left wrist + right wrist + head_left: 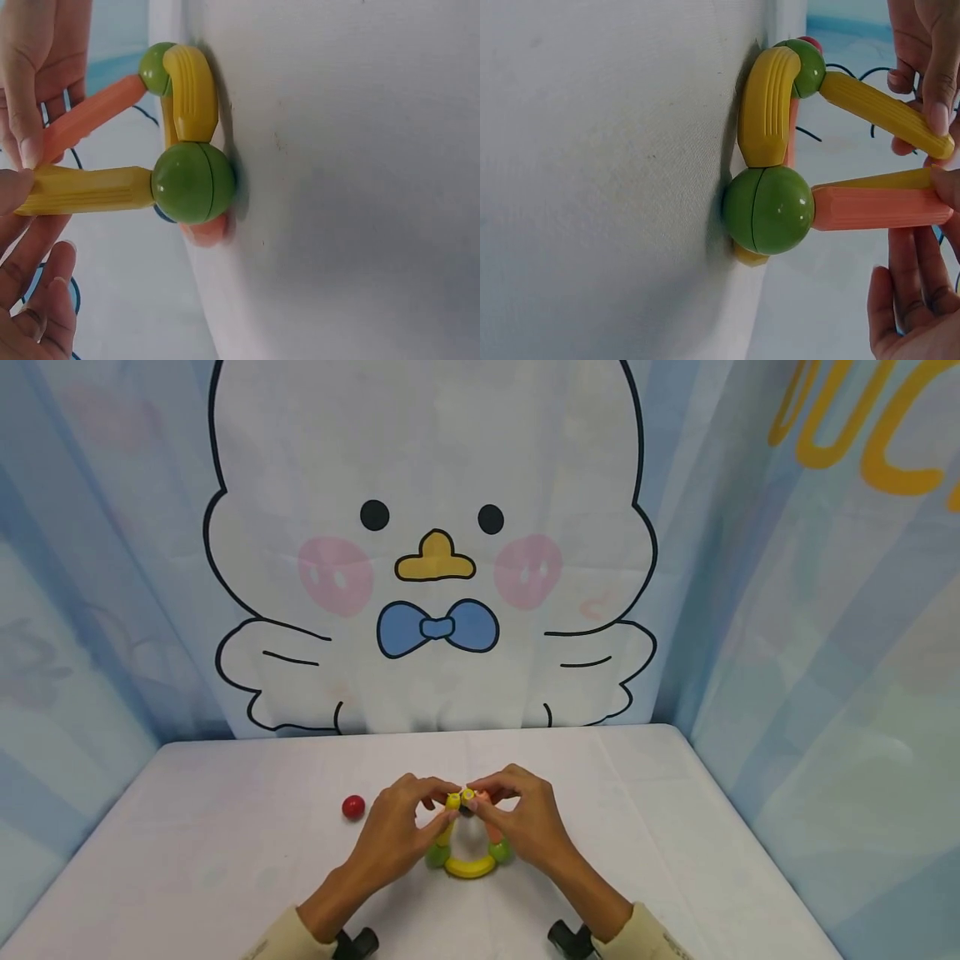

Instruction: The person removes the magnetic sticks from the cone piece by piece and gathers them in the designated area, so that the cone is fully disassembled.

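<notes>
My left hand (401, 827) pinches the upper end of a yellow rod (94, 190), which rises from a green ball (193, 183) at the table. Facing it, my right hand (532, 818) pinches the top of an orange rod (881, 208), standing on another green ball (768, 210). A second yellow rod (885, 180) shows behind the orange one, its end close to the right fingertips. Both rods lean inward, so their tops come close together between the hands. A curved yellow piece (470, 867) joins the two green balls along the near side.
A red ball (353, 807) lies on the white-covered table (225, 827), left of the left hand. Behind the table hangs a curtain with a printed cartoon bird (435, 693). More yellow and orange pieces show low down behind the green balls in the wrist views.
</notes>
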Motion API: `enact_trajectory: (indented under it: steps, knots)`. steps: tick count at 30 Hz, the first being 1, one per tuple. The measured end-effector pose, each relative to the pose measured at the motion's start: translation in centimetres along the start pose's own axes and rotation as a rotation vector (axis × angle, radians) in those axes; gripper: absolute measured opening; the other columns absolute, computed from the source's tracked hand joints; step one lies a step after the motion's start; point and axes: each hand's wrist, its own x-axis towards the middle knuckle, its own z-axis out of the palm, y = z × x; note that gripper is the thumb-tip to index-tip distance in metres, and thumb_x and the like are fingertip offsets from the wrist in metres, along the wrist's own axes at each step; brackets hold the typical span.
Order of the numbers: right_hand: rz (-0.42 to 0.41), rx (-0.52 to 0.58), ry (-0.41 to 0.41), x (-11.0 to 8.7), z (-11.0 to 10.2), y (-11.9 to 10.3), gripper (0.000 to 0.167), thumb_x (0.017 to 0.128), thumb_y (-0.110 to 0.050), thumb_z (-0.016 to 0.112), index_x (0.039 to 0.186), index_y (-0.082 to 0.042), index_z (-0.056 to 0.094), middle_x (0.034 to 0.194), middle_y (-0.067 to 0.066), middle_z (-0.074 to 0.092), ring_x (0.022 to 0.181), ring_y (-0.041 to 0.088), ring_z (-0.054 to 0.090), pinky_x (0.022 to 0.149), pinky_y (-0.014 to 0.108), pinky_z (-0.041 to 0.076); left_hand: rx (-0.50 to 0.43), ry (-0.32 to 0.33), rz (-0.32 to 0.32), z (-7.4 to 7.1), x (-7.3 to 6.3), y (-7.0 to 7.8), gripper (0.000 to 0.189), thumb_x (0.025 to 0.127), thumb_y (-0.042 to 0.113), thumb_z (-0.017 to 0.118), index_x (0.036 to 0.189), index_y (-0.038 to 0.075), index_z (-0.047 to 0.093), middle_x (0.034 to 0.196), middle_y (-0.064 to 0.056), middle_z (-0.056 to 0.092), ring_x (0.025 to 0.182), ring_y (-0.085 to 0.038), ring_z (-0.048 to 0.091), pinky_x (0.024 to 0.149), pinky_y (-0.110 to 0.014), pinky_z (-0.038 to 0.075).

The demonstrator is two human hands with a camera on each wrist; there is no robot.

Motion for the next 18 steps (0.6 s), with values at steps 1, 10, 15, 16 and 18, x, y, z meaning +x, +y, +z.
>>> enact_trajectory:
  steps: [1, 10, 15, 16, 18]
  knots:
    - [-0.001, 0.001, -0.001, 0.0, 0.0, 0.0, 0.018, 0.091, -0.023, 0.086, 0.107, -0.03, 0.083, 0.094, -0.01, 0.069, 0.089, 0.008, 0.07, 0.082, 0.034, 0.059, 0.003, 0.003, -0.004, -0.1, 0.0, 0.0, 0.03, 0.088, 0.022, 0.089, 0.117, 0.023, 0.079, 0.096, 0.01, 0.075, 0.09, -0.012, 0.062, 0.076, -0.024, 0.05]
    - [0.003, -0.013, -0.003, 0.1, 0.1, 0.2, 0.019, 0.091, -0.022, 0.087, 0.108, -0.027, 0.084, 0.094, -0.011, 0.069, 0.089, 0.009, 0.069, 0.082, 0.033, 0.059, 0.008, 0.005, -0.051, -1.5, -0.8, -0.8, 0.03, 0.088, 0.017, 0.088, 0.114, 0.024, 0.076, 0.099, 0.011, 0.074, 0.092, -0.011, 0.06, 0.076, -0.028, 0.054]
    - [0.007, -0.02, 0.002, 0.1, 0.1, 0.2, 0.02, 0.09, -0.021, 0.087, 0.107, -0.033, 0.083, 0.093, -0.012, 0.068, 0.089, 0.008, 0.069, 0.083, 0.032, 0.059, 0.053, 0.015, -0.054, -2.3, -1.3, -1.3, 0.032, 0.086, 0.015, 0.09, 0.111, 0.025, 0.075, 0.101, 0.012, 0.074, 0.091, -0.01, 0.06, 0.073, -0.025, 0.053]
    - [0.006, -0.022, 0.003, 0.1, 0.1, 0.2, 0.021, 0.09, -0.021, 0.087, 0.106, -0.033, 0.083, 0.093, -0.012, 0.068, 0.089, 0.008, 0.069, 0.082, 0.03, 0.059, 0.061, 0.015, -0.056, -2.4, -1.4, -1.4, 0.032, 0.085, 0.015, 0.09, 0.111, 0.025, 0.075, 0.102, 0.012, 0.074, 0.091, -0.011, 0.06, 0.073, -0.025, 0.053]
    - [0.001, -0.021, 0.004, 0.1, 0.1, 0.1, 0.021, 0.09, -0.019, 0.087, 0.106, -0.033, 0.083, 0.094, -0.012, 0.068, 0.089, 0.008, 0.069, 0.081, 0.03, 0.058, 0.076, 0.012, -0.067, -2.7, -1.6, -1.6, 0.032, 0.085, 0.015, 0.091, 0.111, 0.025, 0.075, 0.101, 0.012, 0.073, 0.09, -0.012, 0.06, 0.073, -0.024, 0.052]
